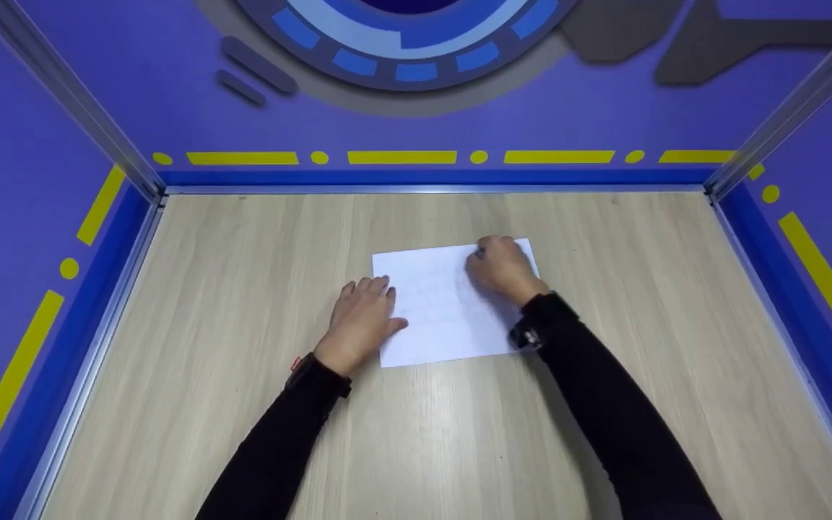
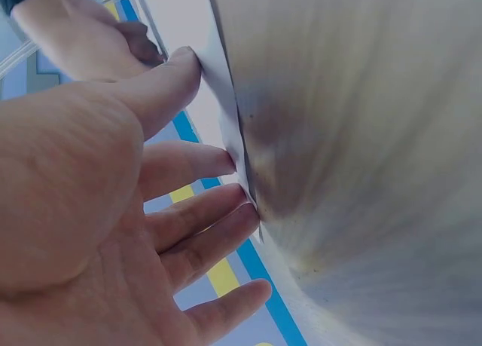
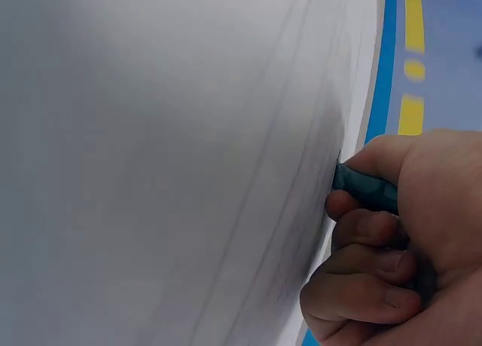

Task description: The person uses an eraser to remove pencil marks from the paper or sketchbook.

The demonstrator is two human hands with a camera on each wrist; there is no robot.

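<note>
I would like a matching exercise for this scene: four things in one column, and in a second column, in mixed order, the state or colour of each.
Things:
1. left hand
2. right hand
3. sheet of paper
4. crayon

States:
A. white, lying flat on the wooden table
B. dark teal, tip against the paper
C. fingers straight, pressing on the paper's left edge
D. fingers curled round a drawing tool

Pairs: 1-C, 2-D, 3-A, 4-B

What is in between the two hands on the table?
Only white paper. In the head view the left hand presses its left edge, the right hand holds a dark crayon to it, and the sheet between them lies bare.
</note>
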